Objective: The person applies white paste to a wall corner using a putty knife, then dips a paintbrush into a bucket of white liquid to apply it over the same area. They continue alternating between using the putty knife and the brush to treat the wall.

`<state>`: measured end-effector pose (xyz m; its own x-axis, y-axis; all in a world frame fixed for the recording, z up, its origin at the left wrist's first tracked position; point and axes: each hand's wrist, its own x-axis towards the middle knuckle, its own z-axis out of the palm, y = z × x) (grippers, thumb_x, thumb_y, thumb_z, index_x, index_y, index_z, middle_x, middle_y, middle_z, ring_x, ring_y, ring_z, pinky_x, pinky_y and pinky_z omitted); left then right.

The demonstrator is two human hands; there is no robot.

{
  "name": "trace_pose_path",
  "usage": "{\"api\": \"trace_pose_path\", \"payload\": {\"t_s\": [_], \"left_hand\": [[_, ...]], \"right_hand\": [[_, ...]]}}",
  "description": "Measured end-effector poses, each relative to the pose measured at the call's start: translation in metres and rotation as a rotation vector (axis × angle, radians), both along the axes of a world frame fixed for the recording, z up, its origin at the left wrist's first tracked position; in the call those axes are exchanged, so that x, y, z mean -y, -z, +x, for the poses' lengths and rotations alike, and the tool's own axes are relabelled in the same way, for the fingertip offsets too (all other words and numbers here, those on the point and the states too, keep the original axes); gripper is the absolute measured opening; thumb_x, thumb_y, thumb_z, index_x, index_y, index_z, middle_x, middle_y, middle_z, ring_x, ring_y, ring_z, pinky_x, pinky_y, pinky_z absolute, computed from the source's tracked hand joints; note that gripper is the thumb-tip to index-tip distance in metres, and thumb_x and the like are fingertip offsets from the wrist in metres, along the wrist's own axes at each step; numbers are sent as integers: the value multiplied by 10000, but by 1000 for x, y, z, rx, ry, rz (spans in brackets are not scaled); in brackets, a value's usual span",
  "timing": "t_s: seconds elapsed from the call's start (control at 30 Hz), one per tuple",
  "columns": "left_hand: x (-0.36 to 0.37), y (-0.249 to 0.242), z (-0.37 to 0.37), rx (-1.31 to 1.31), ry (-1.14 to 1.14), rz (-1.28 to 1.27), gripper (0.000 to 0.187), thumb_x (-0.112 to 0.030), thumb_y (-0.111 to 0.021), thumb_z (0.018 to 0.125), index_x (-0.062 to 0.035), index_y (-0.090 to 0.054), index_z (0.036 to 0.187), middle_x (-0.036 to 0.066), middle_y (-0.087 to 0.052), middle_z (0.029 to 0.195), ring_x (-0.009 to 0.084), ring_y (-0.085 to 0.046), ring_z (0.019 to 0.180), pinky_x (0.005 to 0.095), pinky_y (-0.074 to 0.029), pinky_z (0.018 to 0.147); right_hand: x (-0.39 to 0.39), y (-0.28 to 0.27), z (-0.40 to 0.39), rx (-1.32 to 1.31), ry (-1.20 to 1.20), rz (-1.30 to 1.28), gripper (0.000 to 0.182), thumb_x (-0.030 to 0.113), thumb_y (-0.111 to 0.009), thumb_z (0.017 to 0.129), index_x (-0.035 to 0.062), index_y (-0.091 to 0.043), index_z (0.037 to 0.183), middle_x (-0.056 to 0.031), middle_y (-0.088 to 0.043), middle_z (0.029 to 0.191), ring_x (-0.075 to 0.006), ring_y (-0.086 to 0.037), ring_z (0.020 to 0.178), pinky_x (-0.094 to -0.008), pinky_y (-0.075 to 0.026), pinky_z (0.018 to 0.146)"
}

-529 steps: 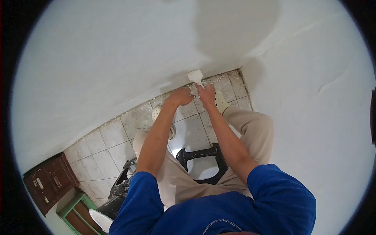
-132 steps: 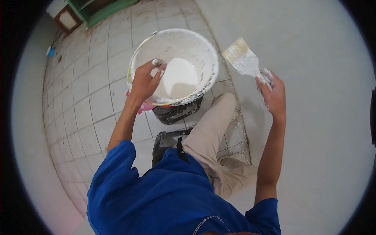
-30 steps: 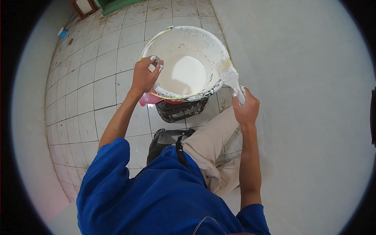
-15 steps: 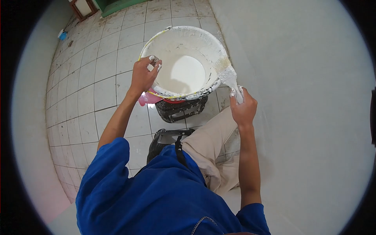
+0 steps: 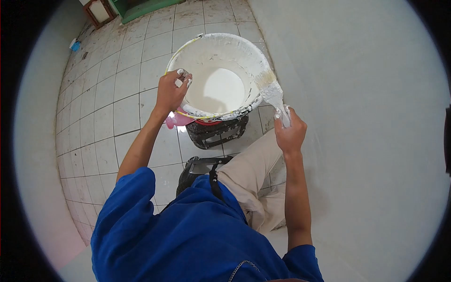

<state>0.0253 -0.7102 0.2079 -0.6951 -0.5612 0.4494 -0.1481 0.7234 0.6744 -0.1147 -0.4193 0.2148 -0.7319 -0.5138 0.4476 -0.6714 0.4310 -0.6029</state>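
My right hand (image 5: 290,129) is wrapped around the white-caked handle of a paintbrush (image 5: 271,91). The brush's bristles point up and lie at the right rim of a large white bucket (image 5: 213,44). White paint (image 5: 224,89) fills the bucket's bottom, and dried paint crusts its walls and rim. Over the left rim, beside the yellow handle, my left hand (image 5: 173,89) has its fingers curled in towards the thumb. White paint coats those fingertips; I cannot make out anything between them.
Under the bucket stands a black stool (image 5: 218,134), with a pink item (image 5: 176,120) beside it. Another black stool (image 5: 190,174) is beneath me. A pale wall (image 5: 366,117) runs close along the right. Far back are a green cabinet (image 5: 145,9) and a small blue container (image 5: 74,45).
The brush has shifted slightly left against the bucket's right rim, with my right hand still around its handle. My left hand stays at the left rim.
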Motion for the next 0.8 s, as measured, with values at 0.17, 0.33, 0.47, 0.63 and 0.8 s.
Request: {"api": "trace_pose_path", "payload": {"t_s": [0.17, 0.33, 0.47, 0.63, 0.8], "left_hand": [[1, 0, 1, 7, 10, -15, 165, -140, -605, 768, 19, -588, 729, 147, -594, 657, 265, -573, 601, 346, -437, 591], [-3, -5, 2, 33, -1, -25, 170, -144, -605, 768, 20, -587, 728, 146, -593, 653, 263, -571, 596, 341, -435, 589], [-2, -4, 1, 3, -2, -29, 167, -144, -606, 768, 17, -588, 728, 143, -593, 652, 261, -566, 592, 338, -434, 589], [-4, -8, 2, 36, -3, 1, 163, -143, -605, 769, 14, -588, 729, 139, -591, 652, 260, -566, 596, 336, -434, 595], [-1, -3, 1, 5, 12, -8, 158, -141, -604, 768, 12, -586, 733, 138, -589, 652, 267, -565, 600, 338, -434, 597]], "right_hand": [[2, -16, 5, 253, 64, -74, 165, 152, -590, 761, 5, -593, 836, -190, -578, 652, -355, -574, 595, -387, -433, 527], [0, -14, 5, 203, 54, 25, 174, 153, -590, 766, 1, -598, 852, -193, -579, 657, -340, -578, 581, -369, -433, 534], [1, -14, 10, 225, 38, -31, 188, 168, -588, 767, 4, -597, 858, -198, -583, 672, -368, -574, 619, -386, -435, 552], [1, -23, 4, 237, -33, 93, 206, 143, -566, 768, 4, -585, 918, -219, -589, 740, -394, -566, 696, -410, -438, 605], [1, -25, 5, 211, -76, 160, 286, 86, -530, 757, -10, -543, 1025, -237, -590, 838, -399, -565, 780, -430, -438, 676]]}}
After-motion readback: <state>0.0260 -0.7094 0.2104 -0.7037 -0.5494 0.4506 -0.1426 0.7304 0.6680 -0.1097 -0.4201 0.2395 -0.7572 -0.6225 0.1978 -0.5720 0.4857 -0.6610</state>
